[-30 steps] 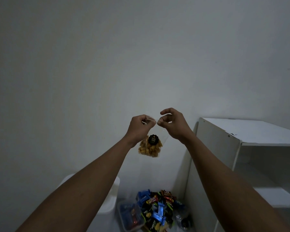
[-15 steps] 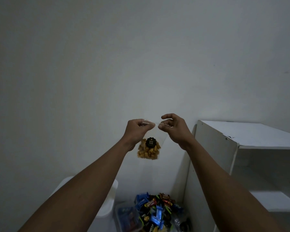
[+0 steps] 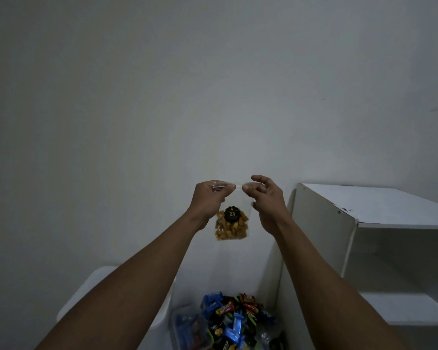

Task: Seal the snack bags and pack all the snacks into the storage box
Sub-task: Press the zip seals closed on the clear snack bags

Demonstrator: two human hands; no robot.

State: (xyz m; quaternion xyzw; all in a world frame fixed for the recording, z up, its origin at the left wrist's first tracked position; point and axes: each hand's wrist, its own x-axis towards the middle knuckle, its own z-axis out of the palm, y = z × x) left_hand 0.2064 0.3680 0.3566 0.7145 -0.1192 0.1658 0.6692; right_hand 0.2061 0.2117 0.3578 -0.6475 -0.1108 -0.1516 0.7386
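A small clear snack bag (image 3: 231,224) with golden-brown pieces and a round black label hangs in the air before the wall. My left hand (image 3: 209,200) pinches its top edge at the left corner. My right hand (image 3: 264,198) pinches the top edge near the right corner, its other fingers spread. Far below lies a heap of wrapped snacks (image 3: 234,322) in blue, red, green and black. A clear storage box (image 3: 185,329) shows to the left of the heap, with packets inside.
A white shelf unit (image 3: 364,218) stands at the right, with open compartments. A white rounded container (image 3: 96,286) sits low at the left, partly behind my left forearm. A plain grey wall fills the upper view.
My hands have slid apart along the bag's top edge, and the bag now hangs flat between them. The view has tilted up slightly, so the heap sits lower.
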